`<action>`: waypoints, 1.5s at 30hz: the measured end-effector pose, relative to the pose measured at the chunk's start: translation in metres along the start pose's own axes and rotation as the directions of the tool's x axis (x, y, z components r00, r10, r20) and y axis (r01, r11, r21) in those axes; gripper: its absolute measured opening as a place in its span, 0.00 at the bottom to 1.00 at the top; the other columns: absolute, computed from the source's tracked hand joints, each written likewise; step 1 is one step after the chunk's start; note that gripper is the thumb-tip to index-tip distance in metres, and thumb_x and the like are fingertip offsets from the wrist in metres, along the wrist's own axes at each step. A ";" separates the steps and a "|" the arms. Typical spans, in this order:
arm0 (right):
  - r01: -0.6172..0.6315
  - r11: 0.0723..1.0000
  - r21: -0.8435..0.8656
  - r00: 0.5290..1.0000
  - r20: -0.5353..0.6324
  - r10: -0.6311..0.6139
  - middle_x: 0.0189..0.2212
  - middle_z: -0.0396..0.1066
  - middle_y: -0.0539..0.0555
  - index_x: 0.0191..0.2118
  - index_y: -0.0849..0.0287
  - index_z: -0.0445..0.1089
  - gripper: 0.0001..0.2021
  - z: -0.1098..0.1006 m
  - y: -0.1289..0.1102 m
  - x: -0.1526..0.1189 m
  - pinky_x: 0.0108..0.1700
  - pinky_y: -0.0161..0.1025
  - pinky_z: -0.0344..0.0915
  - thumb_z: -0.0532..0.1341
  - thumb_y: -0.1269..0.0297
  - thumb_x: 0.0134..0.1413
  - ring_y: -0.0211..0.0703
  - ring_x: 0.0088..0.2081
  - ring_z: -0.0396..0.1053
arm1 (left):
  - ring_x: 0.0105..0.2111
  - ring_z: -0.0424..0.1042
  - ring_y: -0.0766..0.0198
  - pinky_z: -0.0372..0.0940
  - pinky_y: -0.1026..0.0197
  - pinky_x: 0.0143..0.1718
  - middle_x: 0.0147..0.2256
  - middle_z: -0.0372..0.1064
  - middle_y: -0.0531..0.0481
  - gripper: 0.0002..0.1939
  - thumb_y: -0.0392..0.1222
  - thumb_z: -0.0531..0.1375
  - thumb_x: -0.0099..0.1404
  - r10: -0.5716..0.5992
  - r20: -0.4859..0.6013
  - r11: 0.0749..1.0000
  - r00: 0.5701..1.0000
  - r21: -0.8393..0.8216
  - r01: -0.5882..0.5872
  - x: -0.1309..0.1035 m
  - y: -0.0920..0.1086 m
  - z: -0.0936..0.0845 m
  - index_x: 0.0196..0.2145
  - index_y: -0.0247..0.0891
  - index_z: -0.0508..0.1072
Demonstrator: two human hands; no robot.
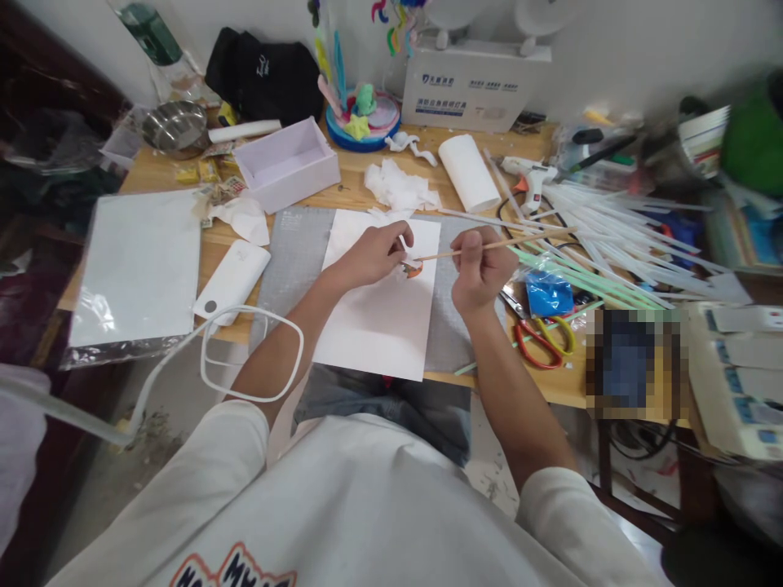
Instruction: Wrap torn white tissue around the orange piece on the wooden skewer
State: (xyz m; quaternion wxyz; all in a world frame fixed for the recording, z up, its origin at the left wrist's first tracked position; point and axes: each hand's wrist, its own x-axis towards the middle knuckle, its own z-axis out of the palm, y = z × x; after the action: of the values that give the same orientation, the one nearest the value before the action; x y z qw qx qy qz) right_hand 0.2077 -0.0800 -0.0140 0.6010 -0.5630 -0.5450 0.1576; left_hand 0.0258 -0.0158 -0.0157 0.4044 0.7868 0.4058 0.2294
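A thin wooden stick [538, 237] is gripped in my right hand [483, 265], its tip pointing left toward my other hand. My left hand [382, 251] is closed, fingers bent, around the edge of a small white and orange piece [413, 269]. The stick's tip meets or nearly meets this piece; which one is too small to tell. Both are above a white sheet [379, 326], which lies on a grey cutting mat [294, 253].
Red-handled scissors [538, 346], a glue gun [532, 181] and many white strips [636, 236] lie right. A white power bank [232, 281] and a lilac box [287, 167] stand left. A paper roll [468, 173] is behind; a white cable [147, 391] loops over my left forearm.
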 end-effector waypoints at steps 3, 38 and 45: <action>0.061 0.992 -0.115 0.996 0.066 -0.054 0.19 0.61 0.47 0.24 0.54 0.67 0.30 0.000 0.003 0.000 0.32 0.39 0.54 0.50 0.35 0.63 0.35 0.24 0.58 | 0.30 0.72 0.62 0.61 0.61 0.34 0.28 0.73 0.53 0.11 0.29 0.57 0.62 0.030 -0.017 0.997 0.999 0.075 -0.028 0.001 -0.002 0.004 0.40 0.42 0.71; 0.327 0.919 -0.220 0.940 0.181 -0.291 0.22 0.62 0.48 0.26 0.55 0.60 0.20 0.013 0.014 -0.004 0.34 0.39 0.53 0.51 0.54 0.70 0.36 0.27 0.61 | 0.32 0.69 0.61 0.62 0.61 0.34 0.33 0.72 0.48 0.13 0.29 0.52 0.63 0.135 0.008 0.955 0.991 0.266 -0.133 0.002 0.001 0.009 0.43 0.38 0.69; 0.319 0.901 -0.294 0.947 0.142 -0.289 0.21 0.59 0.47 0.25 0.55 0.56 0.21 0.012 0.011 -0.004 0.32 0.38 0.52 0.50 0.54 0.71 0.34 0.25 0.58 | 0.31 0.70 0.61 0.62 0.61 0.35 0.33 0.73 0.49 0.15 0.28 0.53 0.61 0.161 0.005 0.949 0.987 0.274 -0.156 0.002 0.000 0.009 0.44 0.38 0.69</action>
State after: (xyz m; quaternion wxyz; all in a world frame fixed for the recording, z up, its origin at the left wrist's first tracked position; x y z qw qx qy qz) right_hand 0.2009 -0.0738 -0.0279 0.4948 -0.5508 -0.6721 -0.0003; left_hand 0.0329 -0.0181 -0.0210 0.2684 0.8633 0.3725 0.2097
